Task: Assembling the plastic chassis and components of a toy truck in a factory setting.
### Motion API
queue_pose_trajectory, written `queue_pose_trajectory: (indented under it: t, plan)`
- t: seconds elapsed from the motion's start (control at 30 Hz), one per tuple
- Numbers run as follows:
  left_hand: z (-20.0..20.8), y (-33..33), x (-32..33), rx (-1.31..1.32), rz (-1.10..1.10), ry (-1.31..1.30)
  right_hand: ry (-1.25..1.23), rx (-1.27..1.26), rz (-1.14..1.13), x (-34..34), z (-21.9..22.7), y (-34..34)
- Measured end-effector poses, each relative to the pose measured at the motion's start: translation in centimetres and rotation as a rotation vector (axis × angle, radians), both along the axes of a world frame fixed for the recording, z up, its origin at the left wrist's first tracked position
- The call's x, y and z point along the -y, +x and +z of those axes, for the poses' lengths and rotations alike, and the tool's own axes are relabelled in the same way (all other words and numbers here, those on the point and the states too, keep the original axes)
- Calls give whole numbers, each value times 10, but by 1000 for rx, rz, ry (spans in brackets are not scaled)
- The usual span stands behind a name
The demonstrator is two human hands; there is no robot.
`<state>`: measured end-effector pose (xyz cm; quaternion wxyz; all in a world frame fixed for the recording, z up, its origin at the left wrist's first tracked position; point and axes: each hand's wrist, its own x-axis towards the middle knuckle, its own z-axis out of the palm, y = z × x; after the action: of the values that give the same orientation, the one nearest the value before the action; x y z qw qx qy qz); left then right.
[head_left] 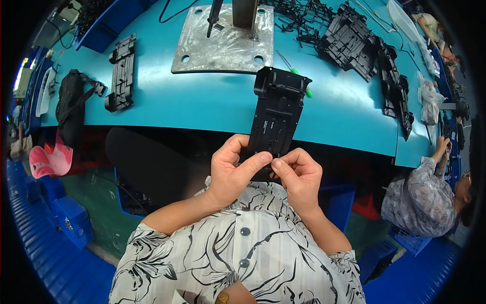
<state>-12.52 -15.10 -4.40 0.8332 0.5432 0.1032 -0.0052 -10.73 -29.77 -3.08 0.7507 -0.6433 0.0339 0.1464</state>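
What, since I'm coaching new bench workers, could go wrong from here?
The left hand and right hand grip the near end of the black part, short of the table, so it might tip or drop. Its far end appears close to the metal plate and green-handled tool, so it could knock either.

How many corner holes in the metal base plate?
4: far-left hole, far-right hole, near-left hole and near-right hole of the metal base plate. No corner is hidden.
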Motion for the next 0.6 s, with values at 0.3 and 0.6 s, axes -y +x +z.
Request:
queue_pose_trajectory:
  t: [0.3,0.6]
  plan:
    - [11,6,-1,-110,-21,-98,-16,77,17,1,-1,0]
    - [15,7,-6,-110,-4,-123,-74,149,64,1,2,4]
